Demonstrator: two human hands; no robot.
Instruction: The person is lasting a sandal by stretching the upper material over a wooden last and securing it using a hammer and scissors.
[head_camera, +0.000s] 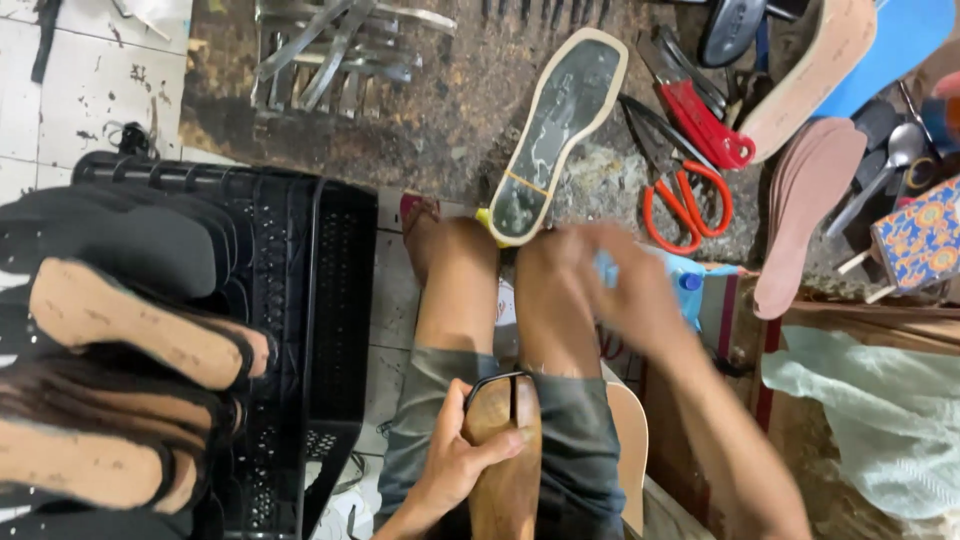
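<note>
One grip (455, 455) around wooden last (505, 440)

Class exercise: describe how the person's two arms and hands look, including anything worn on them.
Both arms are bare, with no sleeves in view. The left hand has no glove, ring or watch. The right hand is motion-blurred; nothing worn on it can be made out. Grey shorts cover the thighs.

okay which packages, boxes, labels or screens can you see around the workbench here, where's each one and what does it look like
Patterned box: right edge of the bench, rectangular, blue with orange floral print.
Blue container: just beyond the blurred right hand, light blue body, darker blue cap, partly hidden.
Cardboard box: lower right, brown with a red edge, pale green plastic bag inside.
No screens or signs in view.
</note>
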